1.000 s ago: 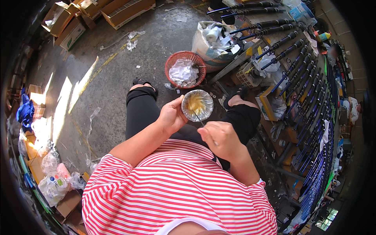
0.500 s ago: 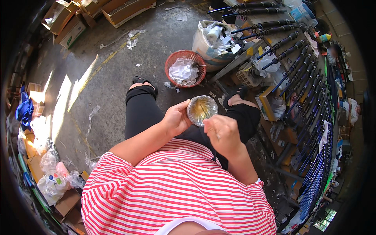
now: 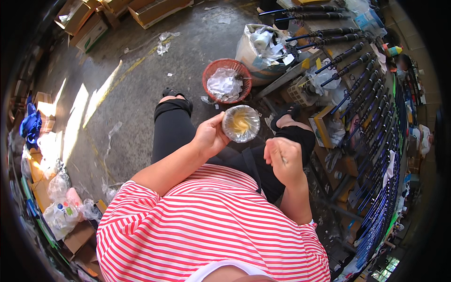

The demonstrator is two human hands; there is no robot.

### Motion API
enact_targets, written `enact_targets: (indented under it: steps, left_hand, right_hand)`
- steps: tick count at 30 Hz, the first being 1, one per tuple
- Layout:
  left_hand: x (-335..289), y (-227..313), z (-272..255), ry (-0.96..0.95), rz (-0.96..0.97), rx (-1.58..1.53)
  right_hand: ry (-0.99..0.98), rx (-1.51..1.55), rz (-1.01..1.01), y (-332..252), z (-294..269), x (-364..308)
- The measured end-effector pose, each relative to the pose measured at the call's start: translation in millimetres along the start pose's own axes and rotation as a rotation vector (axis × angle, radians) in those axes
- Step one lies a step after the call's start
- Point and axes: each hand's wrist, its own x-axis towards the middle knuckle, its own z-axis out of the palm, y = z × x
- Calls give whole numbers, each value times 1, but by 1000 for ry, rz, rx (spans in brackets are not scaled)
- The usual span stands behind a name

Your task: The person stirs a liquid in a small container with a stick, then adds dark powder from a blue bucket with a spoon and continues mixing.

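My left hand (image 3: 211, 136) grips the side of a small round bowl (image 3: 229, 137) lined with crinkled clear plastic. A yellowish, paste-like substance (image 3: 240, 123) lies inside it. To the right of the bowl and apart from it, my right hand (image 3: 284, 159) is raised with its fingers curled closed. Whatever those fingers hold, if anything, cannot be made out. Both hands are above my lap, over my black trousers (image 3: 173, 129).
A red plastic basket (image 3: 208, 73) of white scraps stands on the floor ahead, by a large white sack (image 3: 244, 52) of waste. Many fishing rods (image 3: 345, 84) lie along a bench at the right. Cardboard boxes (image 3: 157, 13) and plastic bags (image 3: 61, 221) are at the left.
My right hand has moved off the bowl's near right rim, to the right and slightly down. The paste, streaky before, now shows as a smoother swirl. My left hand still holds the bowl.
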Motion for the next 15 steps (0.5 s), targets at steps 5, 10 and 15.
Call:
enact_targets:
  steps: [5,10,15]
  left_hand:
    - [2,-9,0,-28,-64,-5]
    - [0,-7,3,3,-59,-23]
    - [1,0,1,-51,43,17]
  right_hand:
    - [-51,-128,-273,-5,22,3]
    - [-15,-39,-21,-1,3,-1]
    - [-66,-61,-241,-4,21,2]
